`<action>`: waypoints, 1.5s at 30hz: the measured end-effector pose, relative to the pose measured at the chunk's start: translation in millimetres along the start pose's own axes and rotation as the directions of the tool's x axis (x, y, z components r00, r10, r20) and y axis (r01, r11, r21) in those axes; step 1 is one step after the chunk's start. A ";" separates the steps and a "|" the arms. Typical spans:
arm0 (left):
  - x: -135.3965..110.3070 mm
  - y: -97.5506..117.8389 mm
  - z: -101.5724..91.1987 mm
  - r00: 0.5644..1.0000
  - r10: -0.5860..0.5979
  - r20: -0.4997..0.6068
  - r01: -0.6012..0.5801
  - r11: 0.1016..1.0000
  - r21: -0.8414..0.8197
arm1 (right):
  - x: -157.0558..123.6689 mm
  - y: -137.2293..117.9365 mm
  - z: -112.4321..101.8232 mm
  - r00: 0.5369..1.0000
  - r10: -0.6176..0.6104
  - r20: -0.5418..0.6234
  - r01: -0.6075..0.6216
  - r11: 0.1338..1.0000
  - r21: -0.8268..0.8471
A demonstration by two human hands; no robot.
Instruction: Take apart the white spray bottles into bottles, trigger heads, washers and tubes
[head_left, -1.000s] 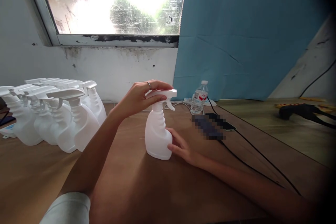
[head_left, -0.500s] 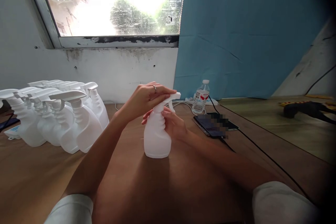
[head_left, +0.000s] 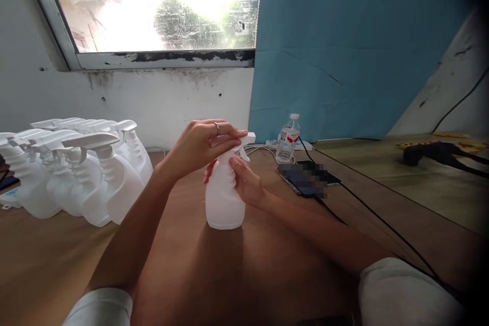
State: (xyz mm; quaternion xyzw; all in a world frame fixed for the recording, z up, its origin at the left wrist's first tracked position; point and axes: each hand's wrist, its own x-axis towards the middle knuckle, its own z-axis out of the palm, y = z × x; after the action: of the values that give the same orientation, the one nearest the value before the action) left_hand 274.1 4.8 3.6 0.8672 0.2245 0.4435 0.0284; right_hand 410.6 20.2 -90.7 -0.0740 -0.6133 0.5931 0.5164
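A white spray bottle stands upright on the brown table in front of me. My left hand, with a ring on one finger, is closed over the bottle's white trigger head from above. My right hand wraps around the ribbed neck just under the head, fingers curled behind it. Both forearms reach in from the bottom edge.
Several identical white spray bottles stand grouped at the left. A small water bottle stands near the blue wall panel. A phone with a black cable lies to the right. A dark object lies on the floor at far right.
My right hand has moved up from the bottle's base to its neck. The left hand stays on the trigger head. The bottle has shifted slightly left in view.
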 end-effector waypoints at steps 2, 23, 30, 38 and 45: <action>-0.1 -0.3 -0.7 1.000 -0.006 0.006 0.006 1.000 0.000 | 0.9 -2.0 0.8 0.999 0.023 -0.027 -0.024 0.999 -0.041; 0.0 -2.6 -3.7 0.999 -0.039 0.027 0.038 0.998 0.048 | 0.7 1.0 1.4 1.000 0.027 -0.009 -0.027 0.999 -0.020; -0.8 0.0 -4.1 0.997 -0.070 0.026 0.068 0.996 0.058 | 1.5 1.2 3.0 1.000 0.013 0.007 -0.013 1.000 -0.004; -0.4 -0.5 -4.4 0.998 -0.063 0.031 0.062 0.997 0.052 | 1.2 3.4 -0.4 0.997 -0.030 0.070 0.025 0.997 0.079; -0.7 -0.2 -4.5 0.998 -0.058 0.032 0.056 0.997 0.048 | 4.2 8.4 -0.4 0.997 -0.063 0.044 0.063 0.998 0.001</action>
State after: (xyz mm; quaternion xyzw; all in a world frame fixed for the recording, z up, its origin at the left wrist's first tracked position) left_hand 270.2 4.0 5.7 0.8682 0.2590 0.4226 0.0244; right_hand 404.6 25.8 -95.3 -0.0417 -0.6266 0.5778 0.5212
